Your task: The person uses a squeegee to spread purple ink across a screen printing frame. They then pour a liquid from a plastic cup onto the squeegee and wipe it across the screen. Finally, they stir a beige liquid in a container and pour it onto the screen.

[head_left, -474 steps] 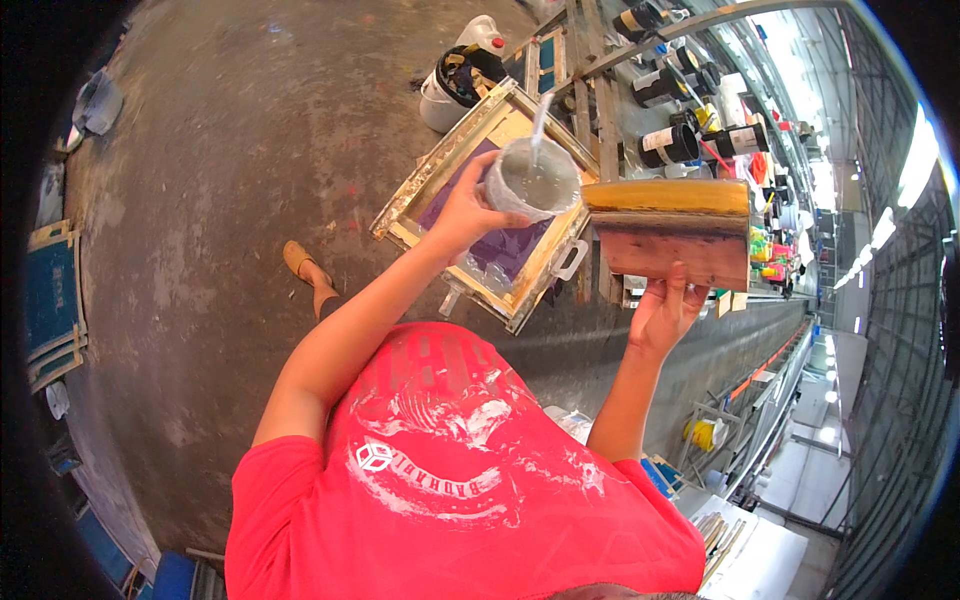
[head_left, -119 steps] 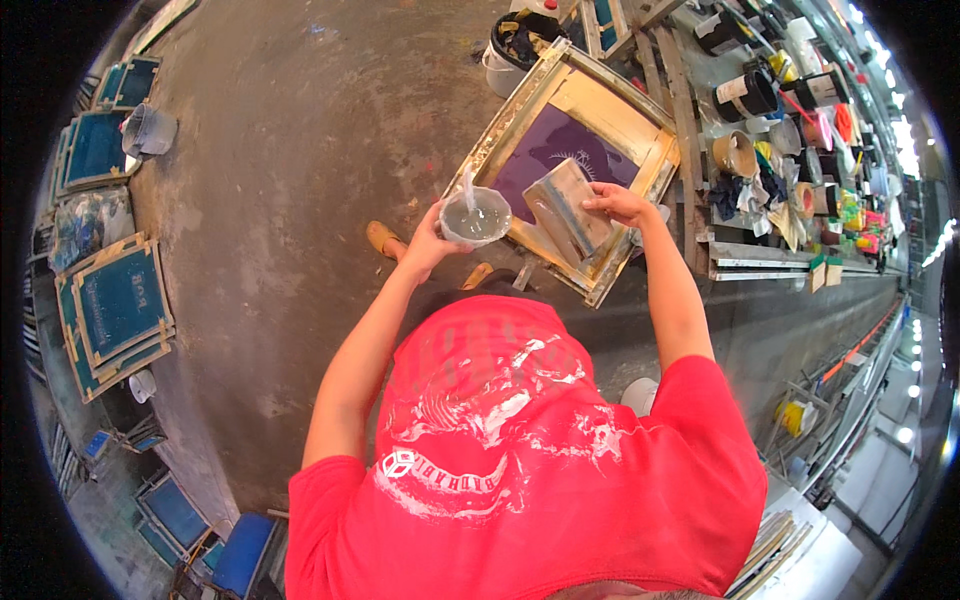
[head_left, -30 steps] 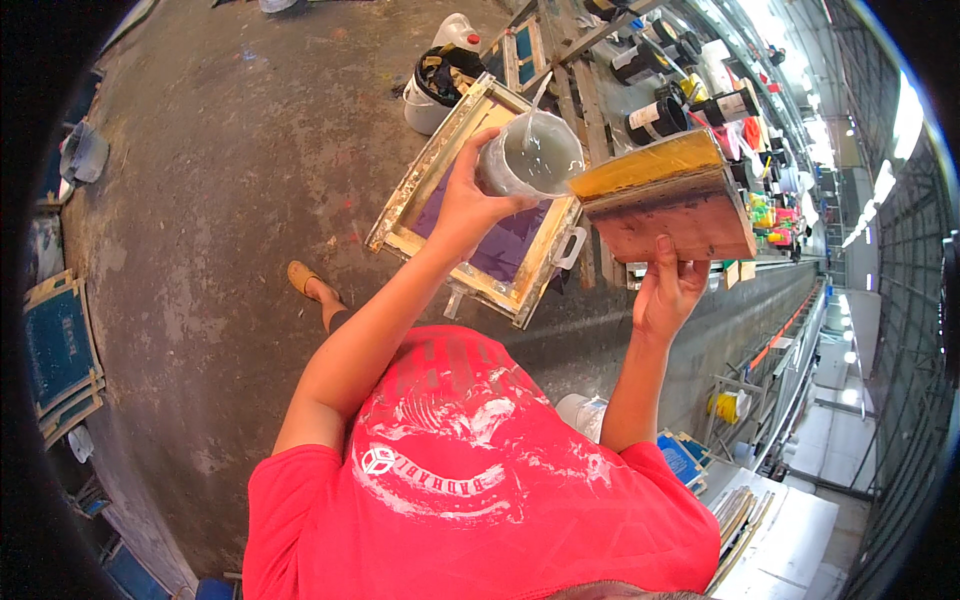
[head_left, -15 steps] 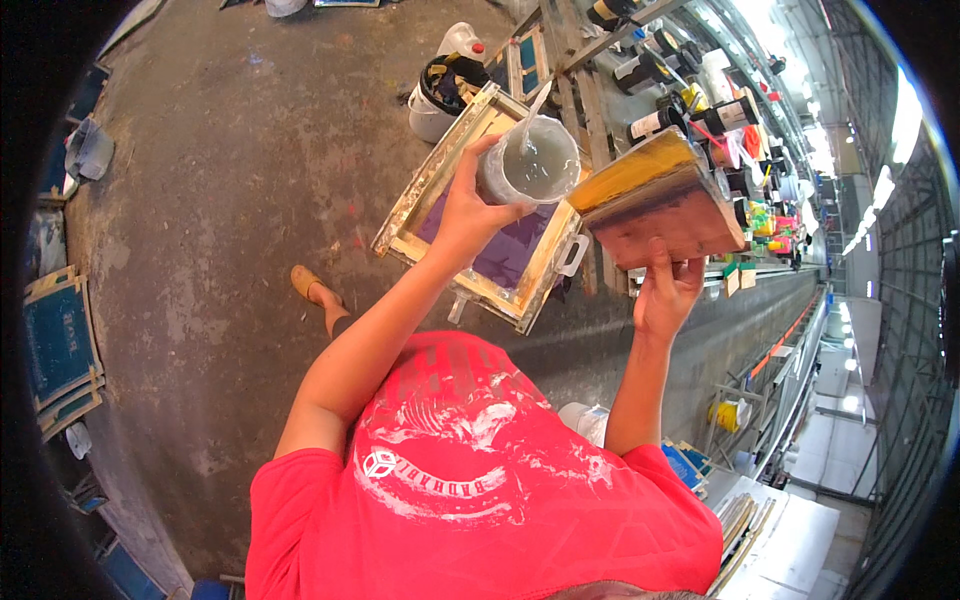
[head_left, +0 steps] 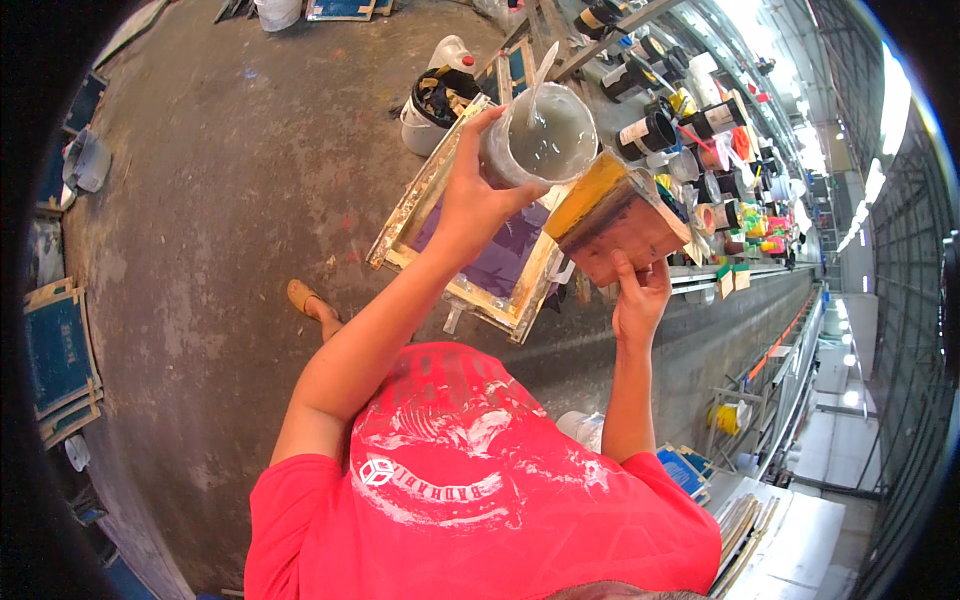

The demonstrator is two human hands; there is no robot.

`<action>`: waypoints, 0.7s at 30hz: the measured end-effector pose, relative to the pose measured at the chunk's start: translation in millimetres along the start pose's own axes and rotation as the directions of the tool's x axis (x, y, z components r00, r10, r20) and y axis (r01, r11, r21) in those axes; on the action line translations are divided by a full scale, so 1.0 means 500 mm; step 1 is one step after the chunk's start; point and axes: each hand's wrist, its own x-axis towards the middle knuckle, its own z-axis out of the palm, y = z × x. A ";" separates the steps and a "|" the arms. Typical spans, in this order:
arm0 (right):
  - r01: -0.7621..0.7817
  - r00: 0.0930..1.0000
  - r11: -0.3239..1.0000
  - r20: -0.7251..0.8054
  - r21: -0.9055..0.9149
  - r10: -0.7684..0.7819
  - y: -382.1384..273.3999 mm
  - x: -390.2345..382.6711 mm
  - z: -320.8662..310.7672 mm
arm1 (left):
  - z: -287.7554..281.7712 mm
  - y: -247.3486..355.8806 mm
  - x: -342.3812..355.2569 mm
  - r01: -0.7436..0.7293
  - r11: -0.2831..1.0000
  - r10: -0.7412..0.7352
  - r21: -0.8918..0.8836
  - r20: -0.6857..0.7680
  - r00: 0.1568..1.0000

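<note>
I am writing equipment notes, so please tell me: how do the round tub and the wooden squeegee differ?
The tub is round and whitish; the squeegee is straight-edged, reddish-brown with a yellow strip. The tub is open, with wet, greyish contents and a pale stick in it; the squeegee is a broad slab. The left hand holds the tub, the right hand the squeegee. Both are held in bare hands.

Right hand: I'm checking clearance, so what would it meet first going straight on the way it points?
Beyond the wooden squeegee it holds, the right hand would probably meet the white-labelled black tub just above in view; depth is unclear, so it might pass over.
</note>
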 end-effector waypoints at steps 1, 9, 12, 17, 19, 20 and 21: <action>0.000 1.000 1.000 0.003 0.000 0.000 0.003 0.000 -0.002 | 0.005 0.004 0.005 -0.004 1.000 0.004 0.003 0.000 1.000; -0.061 0.997 0.987 0.046 -0.150 0.068 0.045 0.016 -0.021 | 0.016 0.010 0.029 -0.114 0.988 0.109 -0.108 -0.053 0.993; -0.037 0.993 0.970 0.103 -0.242 0.063 0.048 0.045 -0.006 | -0.008 0.028 0.027 -0.117 0.982 0.109 -0.151 -0.058 0.992; 0.217 0.868 0.700 0.462 -0.680 0.180 0.292 0.055 -0.018 | -0.069 0.053 -0.009 -0.067 0.987 0.043 -0.143 -0.169 0.985; 0.366 0.804 0.674 0.582 -0.642 0.118 0.384 0.026 0.009 | -0.098 0.049 -0.018 -0.064 0.993 0.044 -0.100 -0.198 0.979; 0.442 0.773 0.617 0.625 -0.651 0.106 0.401 0.000 0.019 | -0.108 0.052 -0.027 -0.058 0.996 0.041 -0.073 -0.214 0.976; 0.432 0.790 0.616 0.606 -0.659 0.094 0.418 -0.016 0.031 | -0.117 0.056 -0.034 -0.044 0.998 0.032 -0.050 -0.221 0.975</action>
